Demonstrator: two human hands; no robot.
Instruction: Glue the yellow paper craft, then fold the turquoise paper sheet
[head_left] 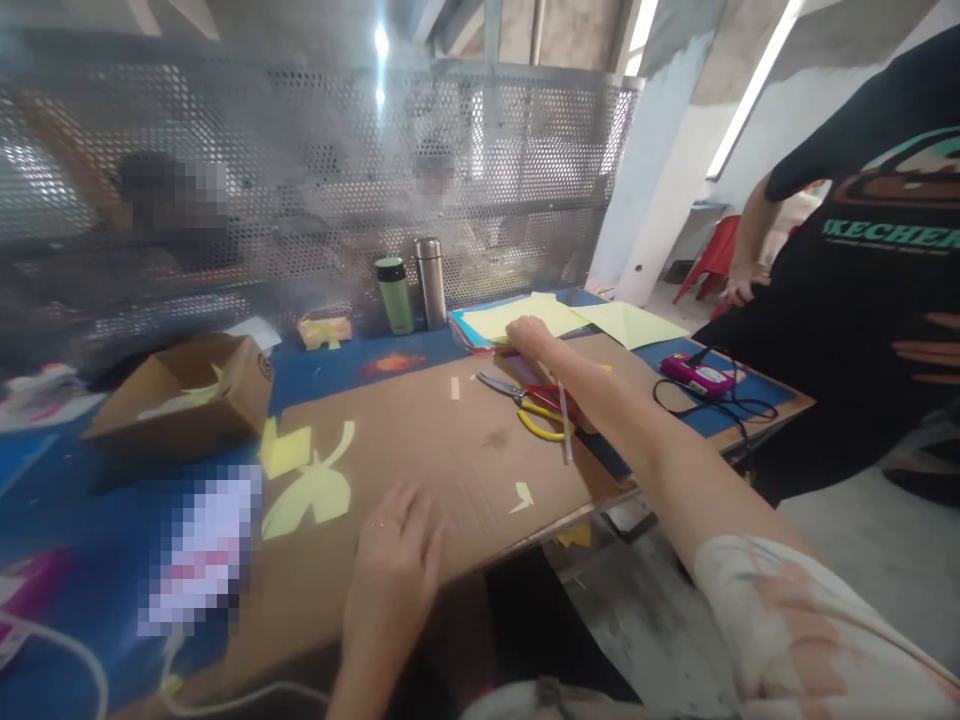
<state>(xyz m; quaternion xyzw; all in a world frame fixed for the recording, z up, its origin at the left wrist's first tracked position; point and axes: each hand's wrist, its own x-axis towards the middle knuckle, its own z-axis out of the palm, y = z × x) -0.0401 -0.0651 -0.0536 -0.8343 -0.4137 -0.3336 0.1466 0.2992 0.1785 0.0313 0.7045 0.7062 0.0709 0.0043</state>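
Fingers (403,498) of left hand (391,560) loose on cardboard (435,445); right hand (529,336) at paper (491,323), grip unclear.

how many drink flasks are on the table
2: a black-lidded green flask and, just right of it, a steel flask, both upright before the perforated metal screen.

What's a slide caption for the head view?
Right hand at the yellow sheets, left hand over brown cardboard, with scissors and yellow cutouts lying on it.

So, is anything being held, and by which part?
Left hand, over the cardboard, holds nothing visible. Right hand is at the near edge of the yellow paper; gripping cannot be told.
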